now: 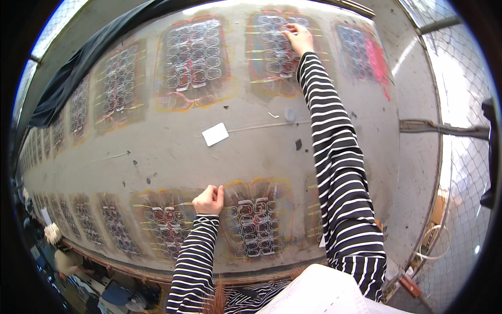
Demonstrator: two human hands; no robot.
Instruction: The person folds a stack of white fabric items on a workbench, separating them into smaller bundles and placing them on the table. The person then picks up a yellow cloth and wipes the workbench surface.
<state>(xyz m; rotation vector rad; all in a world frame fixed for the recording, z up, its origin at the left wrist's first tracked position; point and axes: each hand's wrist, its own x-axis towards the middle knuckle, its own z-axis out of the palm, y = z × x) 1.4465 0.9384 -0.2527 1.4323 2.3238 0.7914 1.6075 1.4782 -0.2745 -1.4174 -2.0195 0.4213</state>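
Observation:
Both my arms, in black-and-white striped sleeves, reach over a long grey table [172, 141]. My right hand [299, 37] is stretched to the far side, its fingers pinched low over a stained panel [277, 47] of rounded-square outlines with red and yellow marks. Whatever sits between those fingertips is too small to make out. Nearer to me, my left hand [208, 200] is curled closed just above the table, between two near-side panels, one with red marks [256, 225] and another [164, 220] to its left. Its fingers hide anything inside.
A white card [215, 134] lies mid-table, near a small grey-blue oval piece [289, 115] and dark scraps [298, 144]. Dark cloth [78, 63] drapes the far left edge. Wire mesh [465, 209] stands at right; a person [68, 261] is at lower left.

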